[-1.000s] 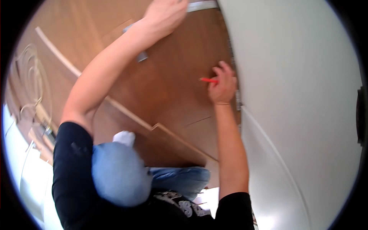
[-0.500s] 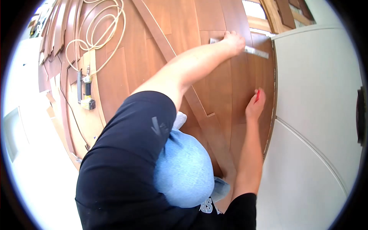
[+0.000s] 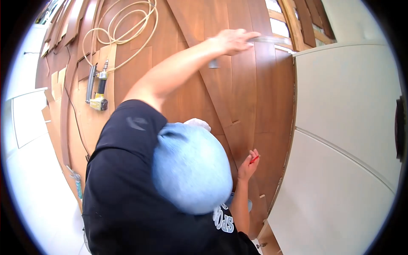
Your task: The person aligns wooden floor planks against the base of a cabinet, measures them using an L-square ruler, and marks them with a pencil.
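Note:
My left hand (image 3: 235, 41) is closed on one end of a flat silver ruler (image 3: 272, 40), which is smeared by motion and points right toward the floor opening. Below the wrist shows a small grey piece (image 3: 213, 63); whether it belongs to the ruler I cannot tell. Close to my knee, my right hand (image 3: 247, 166) grips a thin red marking tool (image 3: 254, 160), pencil or pen. Under both hands lie brown wooden floorboards (image 3: 242, 93). One long loose-looking board (image 3: 208, 91) runs diagonally across them.
A yellow-and-black nail gun (image 3: 100, 91) lies at left with its coiled cream hose (image 3: 123, 36). Stacked planks (image 3: 76, 21) sit top left. A pale cabinet (image 3: 340, 97) borders the right side. Open floor framing (image 3: 280, 27) shows at top right. Pliers (image 3: 76, 182) lie lower left.
My left hand has moved left with the ruler, which no longer lies across the boards as before. My right hand has drawn back toward my body, still holding the red tool.

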`<state>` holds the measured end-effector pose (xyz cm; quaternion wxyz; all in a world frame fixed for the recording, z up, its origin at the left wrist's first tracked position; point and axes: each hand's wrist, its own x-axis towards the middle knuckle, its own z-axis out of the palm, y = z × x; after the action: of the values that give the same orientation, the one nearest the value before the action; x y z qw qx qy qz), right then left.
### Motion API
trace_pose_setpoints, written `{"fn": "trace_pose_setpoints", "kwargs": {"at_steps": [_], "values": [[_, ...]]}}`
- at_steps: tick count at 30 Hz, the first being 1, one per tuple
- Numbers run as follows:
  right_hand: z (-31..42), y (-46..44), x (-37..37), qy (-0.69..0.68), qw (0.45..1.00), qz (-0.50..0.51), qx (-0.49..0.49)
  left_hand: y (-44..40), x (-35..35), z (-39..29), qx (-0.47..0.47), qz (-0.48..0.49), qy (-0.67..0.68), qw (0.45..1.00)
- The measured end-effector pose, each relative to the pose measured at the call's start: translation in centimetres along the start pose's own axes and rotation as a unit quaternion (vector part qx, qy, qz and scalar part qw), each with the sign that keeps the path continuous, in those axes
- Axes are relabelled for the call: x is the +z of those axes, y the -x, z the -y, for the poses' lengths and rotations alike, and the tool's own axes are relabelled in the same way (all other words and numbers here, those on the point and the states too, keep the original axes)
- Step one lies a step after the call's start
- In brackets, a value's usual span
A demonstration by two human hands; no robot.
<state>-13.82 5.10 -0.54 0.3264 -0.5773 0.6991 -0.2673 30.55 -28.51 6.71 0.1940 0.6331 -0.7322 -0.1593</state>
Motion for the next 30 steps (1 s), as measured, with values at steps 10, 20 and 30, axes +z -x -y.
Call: {"fn": "trace_pose_setpoints", "kwargs": {"at_steps": [10, 20, 30], "values": [[13.2, -8.4, 6.0, -0.081, 0.983, 0.162, -0.039, 25.7, -3.2, 17.2, -0.147, 0.004, -0.094, 0.985], [27.5, -17.0, 19.5, 0.127, 0.932, 0.257, -0.222, 26.4, 1.5, 22.0, -0.185, -0.026, -0.046, 0.981], [32.2, -23.1, 32.4, 0.206, 0.848, 0.295, -0.388, 26.1, 1.6, 22.5, -0.162, -0.051, -0.030, 0.985]]}}
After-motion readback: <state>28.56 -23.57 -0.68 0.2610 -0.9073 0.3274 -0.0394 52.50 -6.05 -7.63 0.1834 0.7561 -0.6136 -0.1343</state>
